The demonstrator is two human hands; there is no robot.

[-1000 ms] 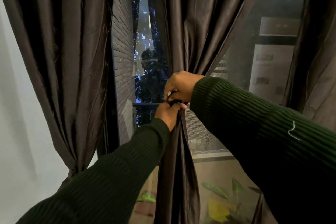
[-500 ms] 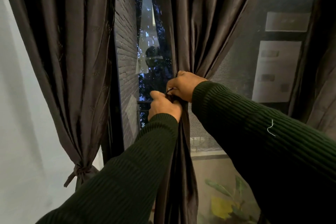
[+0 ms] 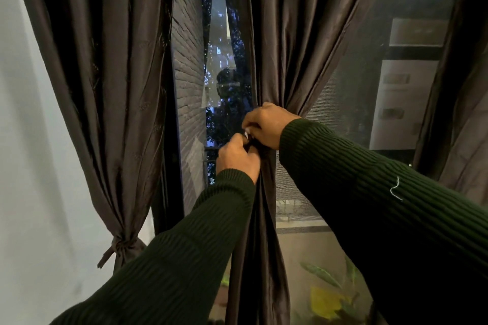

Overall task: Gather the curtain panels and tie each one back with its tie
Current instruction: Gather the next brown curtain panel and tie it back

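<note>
Left hand (image 3: 237, 158) now lower beside right hand (image 3: 266, 124), both clenched on gathered curtain panel (image 3: 264, 219) (tie hidden).

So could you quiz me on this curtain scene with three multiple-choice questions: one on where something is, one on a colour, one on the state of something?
1. Where do both hands meet?
A. At the gathered waist of the middle curtain panel
B. On the left panel's knot
C. On the window frame

2. What colour are the sleeves?
A. White
B. Dark green
C. Red

3. What state is the left curtain panel in?
A. Hanging loose
B. Taken down
C. Already tied back

Answers:
1 A: the left hand and right hand grip the middle curtain panel where it is bunched.
2 B: the ribbed sleeves are dark green.
3 C: the left curtain panel is cinched low down by a knotted tie.
</note>
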